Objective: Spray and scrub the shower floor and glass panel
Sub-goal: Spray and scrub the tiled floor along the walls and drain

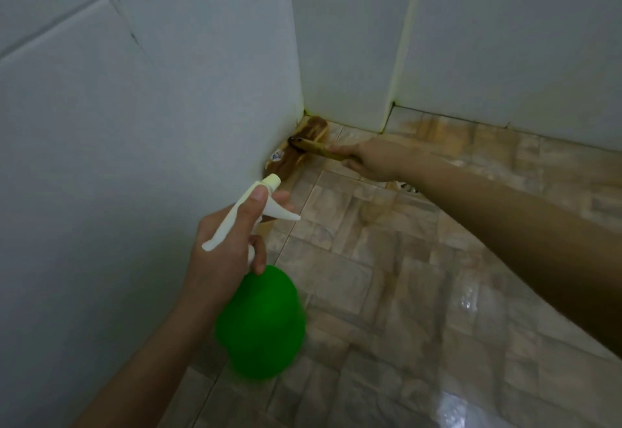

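Head view: left hand (229, 246) wrapped round white neck of green spray bottle (261, 323), nozzle toward corner; right hand (373, 160) gripping handle of brown scrub brush (291, 160), head on shower floor (404, 276) against wall (134, 125).

A home bathroom's shower corner: white wall tiles (151, 108) meeting a wet, beige-tiled floor (420, 293).

Walls (134, 125) box the brush (313, 128) into the corner; tiled floor (404, 276) rightward lies open.
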Demonstrator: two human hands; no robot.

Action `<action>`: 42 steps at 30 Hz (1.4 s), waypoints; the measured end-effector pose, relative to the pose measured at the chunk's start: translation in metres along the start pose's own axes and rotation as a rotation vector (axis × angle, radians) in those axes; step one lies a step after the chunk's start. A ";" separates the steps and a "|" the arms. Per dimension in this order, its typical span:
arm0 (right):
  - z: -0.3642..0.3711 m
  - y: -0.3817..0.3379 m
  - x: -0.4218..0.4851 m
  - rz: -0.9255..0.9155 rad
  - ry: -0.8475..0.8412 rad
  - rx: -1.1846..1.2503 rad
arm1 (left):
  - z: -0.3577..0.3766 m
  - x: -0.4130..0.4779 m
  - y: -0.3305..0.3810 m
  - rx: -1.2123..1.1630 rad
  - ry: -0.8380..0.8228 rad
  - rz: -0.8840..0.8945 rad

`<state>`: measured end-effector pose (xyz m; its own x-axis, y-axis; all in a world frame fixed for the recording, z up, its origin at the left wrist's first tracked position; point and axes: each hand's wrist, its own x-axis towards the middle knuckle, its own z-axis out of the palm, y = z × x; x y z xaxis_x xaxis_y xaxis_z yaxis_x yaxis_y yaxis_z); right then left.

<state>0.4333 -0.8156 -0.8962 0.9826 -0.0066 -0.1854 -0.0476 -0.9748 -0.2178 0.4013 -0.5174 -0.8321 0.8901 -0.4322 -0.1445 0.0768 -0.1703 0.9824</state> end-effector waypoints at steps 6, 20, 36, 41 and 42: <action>-0.023 0.085 -0.123 0.135 -0.174 0.030 | 0.010 0.001 0.002 -0.018 -0.027 0.002; 0.015 0.065 -0.186 0.379 0.017 0.255 | 0.038 -0.007 0.002 0.016 -0.107 0.043; 0.020 0.059 -0.129 0.809 0.305 0.479 | 0.042 -0.007 0.013 0.068 -0.169 0.077; 0.007 0.022 -0.114 0.726 0.089 0.316 | 0.037 -0.013 0.009 0.066 -0.159 0.051; 0.010 0.011 -0.128 0.727 0.045 0.267 | 0.035 -0.015 0.010 0.077 -0.161 0.045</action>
<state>0.3050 -0.8229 -0.8847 0.6941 -0.6385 -0.3325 -0.7191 -0.6357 -0.2806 0.3733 -0.5438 -0.8246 0.8079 -0.5763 -0.1234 -0.0019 -0.2119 0.9773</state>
